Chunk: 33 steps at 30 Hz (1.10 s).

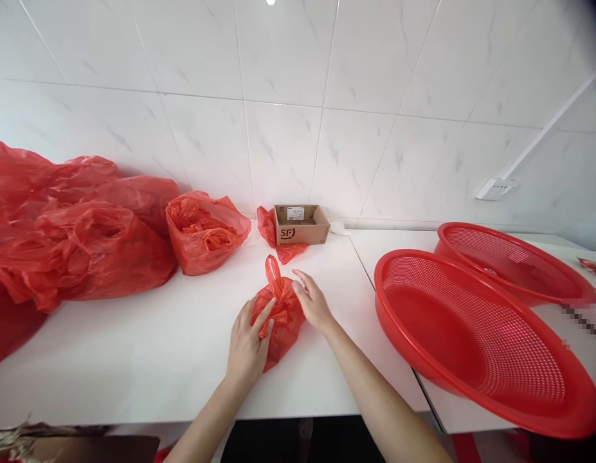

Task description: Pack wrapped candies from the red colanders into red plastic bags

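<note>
A tied red plastic bag [288,321] with something bulky inside sits on the white table in front of me. Its knotted handles form a loop that points up and away. My left hand [249,337] rests on the left side of the bag, fingers spread over it near the knot. At the bag's upper right is my right hand [313,301], its thumb and fingers apart and curved beside the plastic. What the bag contains is hidden.
A small open cardboard box [302,233] stands by the wall on a red plastic bag. An open red bag [208,235] stuffed with more bags and several large red bags [99,251] fill the left. Two red perforated baskets [437,334] lie right. A socket [496,188] is on the wall.
</note>
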Each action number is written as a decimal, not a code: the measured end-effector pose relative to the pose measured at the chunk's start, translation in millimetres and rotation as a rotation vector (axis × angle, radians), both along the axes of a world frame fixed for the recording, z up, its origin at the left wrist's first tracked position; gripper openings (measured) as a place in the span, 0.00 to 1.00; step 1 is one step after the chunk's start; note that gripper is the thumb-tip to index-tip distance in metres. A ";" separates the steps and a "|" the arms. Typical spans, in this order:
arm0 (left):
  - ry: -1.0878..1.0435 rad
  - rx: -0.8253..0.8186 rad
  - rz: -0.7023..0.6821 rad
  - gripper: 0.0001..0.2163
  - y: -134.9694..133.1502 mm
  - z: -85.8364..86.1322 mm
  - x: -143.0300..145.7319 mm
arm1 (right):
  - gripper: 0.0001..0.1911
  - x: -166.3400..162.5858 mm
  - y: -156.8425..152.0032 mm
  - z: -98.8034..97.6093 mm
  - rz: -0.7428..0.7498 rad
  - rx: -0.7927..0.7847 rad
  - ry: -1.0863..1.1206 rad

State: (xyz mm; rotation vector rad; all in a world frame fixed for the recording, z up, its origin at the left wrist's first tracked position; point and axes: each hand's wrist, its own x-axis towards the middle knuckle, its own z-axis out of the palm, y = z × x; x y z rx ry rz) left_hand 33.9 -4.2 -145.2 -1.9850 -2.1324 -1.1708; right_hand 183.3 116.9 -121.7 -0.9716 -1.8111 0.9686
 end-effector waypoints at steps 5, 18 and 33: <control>0.015 -0.102 -0.053 0.24 16.5 -12.7 2.1 | 0.21 -22.6 -11.2 -17.5 -0.021 0.107 -0.078; 0.075 -0.194 -0.079 0.24 23.0 -17.6 -4.5 | 0.19 -19.6 -16.9 -23.1 -0.040 0.148 -0.073; -0.410 -0.098 -0.291 0.16 -24.0 51.2 12.7 | 0.17 -55.1 20.8 18.0 0.012 -0.009 -0.287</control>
